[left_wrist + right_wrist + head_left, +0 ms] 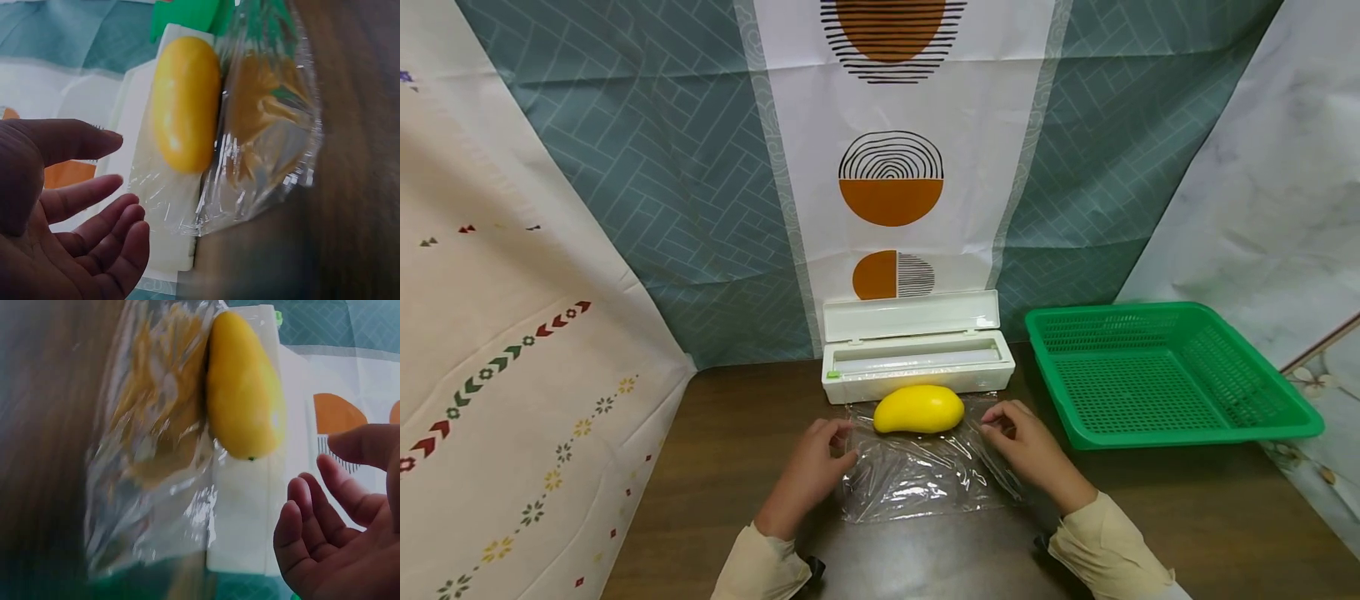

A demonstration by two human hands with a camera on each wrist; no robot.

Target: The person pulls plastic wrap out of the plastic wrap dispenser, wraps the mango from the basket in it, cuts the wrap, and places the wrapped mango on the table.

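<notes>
A yellow mango [919, 409] lies on its side near the back edge of a clear sheet of cling film [917, 483], which is spread wrinkled over the table. Beside the film's left edge is my left hand [815, 467]; its fingers are loosely bent, with nothing between them in the left wrist view. My right hand [1030, 446] hovers by the right edge, and the right wrist view shows its thumb and fingers apart, holding nothing. Just behind the mango stands a white cling film dispenser [917, 383], its lid [912, 317] raised and a roll inside.
A green plastic basket [1180, 375] sits on the right of the brown wooden table [722, 442]. Patterned cloths [662, 208] hang behind and at both sides. A small green tab [832, 375] is on the dispenser's left front.
</notes>
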